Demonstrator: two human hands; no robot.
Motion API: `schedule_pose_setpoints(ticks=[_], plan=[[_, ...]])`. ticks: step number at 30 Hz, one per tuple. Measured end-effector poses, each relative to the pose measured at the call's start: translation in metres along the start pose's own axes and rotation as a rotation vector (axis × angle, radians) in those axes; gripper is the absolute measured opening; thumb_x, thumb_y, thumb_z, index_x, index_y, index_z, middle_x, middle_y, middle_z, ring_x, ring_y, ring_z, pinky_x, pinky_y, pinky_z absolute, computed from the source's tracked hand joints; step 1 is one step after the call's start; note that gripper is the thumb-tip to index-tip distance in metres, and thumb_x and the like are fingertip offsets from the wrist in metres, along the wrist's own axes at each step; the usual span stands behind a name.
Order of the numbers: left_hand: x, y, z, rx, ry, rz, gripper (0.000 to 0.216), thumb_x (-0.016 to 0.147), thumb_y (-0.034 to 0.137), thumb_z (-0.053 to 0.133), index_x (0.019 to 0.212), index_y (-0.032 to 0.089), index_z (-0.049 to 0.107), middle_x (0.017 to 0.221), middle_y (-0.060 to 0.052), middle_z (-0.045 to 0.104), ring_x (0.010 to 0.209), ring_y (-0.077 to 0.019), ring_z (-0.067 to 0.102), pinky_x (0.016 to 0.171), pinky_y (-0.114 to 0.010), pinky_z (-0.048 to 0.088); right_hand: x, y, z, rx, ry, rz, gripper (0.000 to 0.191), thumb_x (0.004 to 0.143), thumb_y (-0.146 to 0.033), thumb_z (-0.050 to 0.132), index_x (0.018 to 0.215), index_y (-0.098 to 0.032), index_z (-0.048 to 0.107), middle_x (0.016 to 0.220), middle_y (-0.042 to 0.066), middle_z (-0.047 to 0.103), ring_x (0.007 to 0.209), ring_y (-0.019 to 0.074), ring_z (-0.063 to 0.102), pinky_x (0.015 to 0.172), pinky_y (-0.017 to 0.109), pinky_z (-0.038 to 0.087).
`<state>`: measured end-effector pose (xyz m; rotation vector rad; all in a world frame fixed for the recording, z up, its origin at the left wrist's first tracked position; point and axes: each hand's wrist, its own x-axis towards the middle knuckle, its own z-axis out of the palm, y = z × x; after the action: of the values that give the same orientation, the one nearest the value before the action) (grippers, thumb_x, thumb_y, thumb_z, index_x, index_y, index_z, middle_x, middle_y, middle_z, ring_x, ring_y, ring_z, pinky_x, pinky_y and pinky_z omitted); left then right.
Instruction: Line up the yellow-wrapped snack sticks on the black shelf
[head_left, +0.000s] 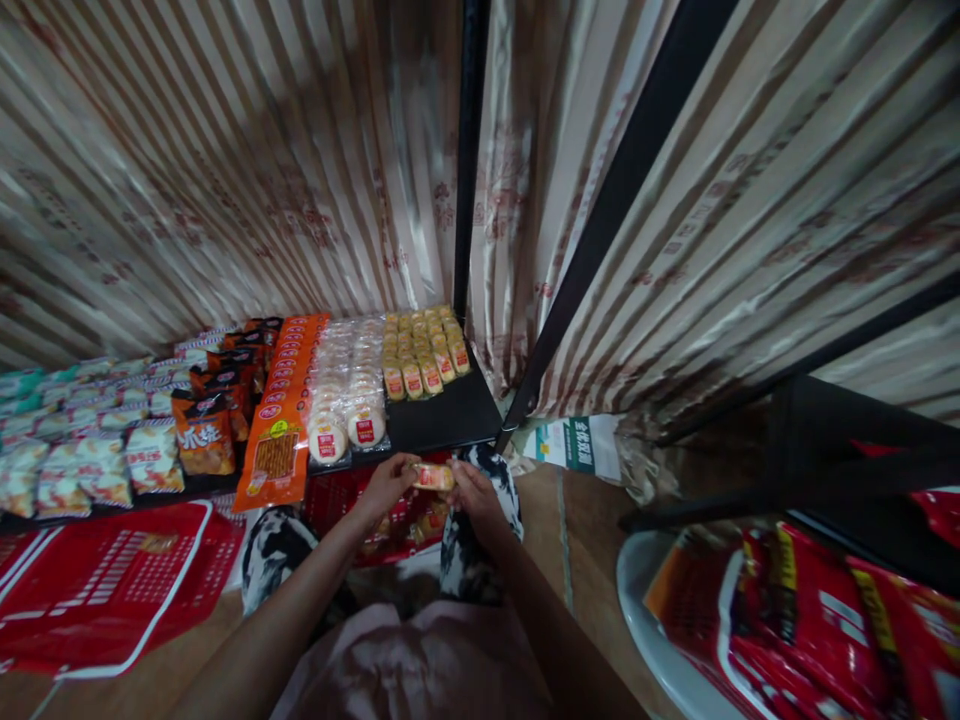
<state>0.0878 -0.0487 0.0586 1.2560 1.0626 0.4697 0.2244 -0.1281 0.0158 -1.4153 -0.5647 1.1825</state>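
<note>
Between my two hands is a small wrapped snack cake (pixel 433 477) with a yellowish wrapper and a red label. My left hand (pixel 390 487) pinches its left end, and my right hand (pixel 474 492) grips the right end. Just beyond, similar wrapped cakes (pixel 431 375) stand in rows on the black shelf (pixel 442 424). Below my hands, a red basket (pixel 330 497) between my knees contains more yellowish packets (pixel 427 522), partly hidden by my arms.
Left along the shelf are round white cakes (pixel 326 440), orange packets (pixel 276 460), brown bags (pixel 204 435) and pale bags (pixel 154 458). A red basket (pixel 112 580) is at lower left; red bags (pixel 836 610) fill another at right. Black posts (pixel 570 290) and striped curtains (pixel 300 150) border the shelf.
</note>
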Motion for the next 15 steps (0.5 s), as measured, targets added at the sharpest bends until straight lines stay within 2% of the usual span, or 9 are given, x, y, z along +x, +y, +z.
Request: schedule_pose_setpoints(ticks=[5, 9, 15], plan=[[0.000, -0.006, 0.002, 0.043, -0.044, -0.003, 0.028, 0.064, 0.027, 0.062, 0.088, 0.013, 0.060, 0.064, 0.002, 0.059, 0.054, -0.0090, 0.050, 0.055, -0.021, 0.039, 0.009, -0.006, -0.008, 0.061, 0.066, -0.064, 0.055, 0.068, -0.056, 0.059, 0.104, -0.015, 0.056, 0.053, -0.005, 0.055, 0.045, 0.0089, 0.046, 0.045, 0.021, 0.034], [0.003, -0.009, 0.006, 0.016, -0.036, 0.012, 0.028, 0.062, 0.025, 0.064, 0.086, 0.012, 0.061, 0.066, 0.001, 0.060, 0.058, -0.0096, 0.051, 0.057, -0.021, 0.038, 0.015, -0.011, -0.007, 0.095, 0.071, -0.116, 0.054, 0.064, -0.051, 0.065, 0.104, -0.017, 0.056, 0.070, 0.000, 0.062, 0.055, 0.0100, 0.053, 0.050, 0.022, 0.038], [0.010, -0.005, 0.020, -0.171, 0.025, 0.049, 0.034, 0.062, 0.033, 0.067, 0.087, 0.013, 0.056, 0.064, 0.003, 0.057, 0.058, -0.0086, 0.053, 0.060, -0.021, 0.041, 0.013, -0.016, 0.006, 0.111, -0.033, -0.147, 0.041, 0.065, -0.046, 0.065, 0.095, -0.019, 0.056, 0.083, 0.003, 0.065, 0.069, 0.0141, 0.060, 0.059, 0.024, 0.045]])
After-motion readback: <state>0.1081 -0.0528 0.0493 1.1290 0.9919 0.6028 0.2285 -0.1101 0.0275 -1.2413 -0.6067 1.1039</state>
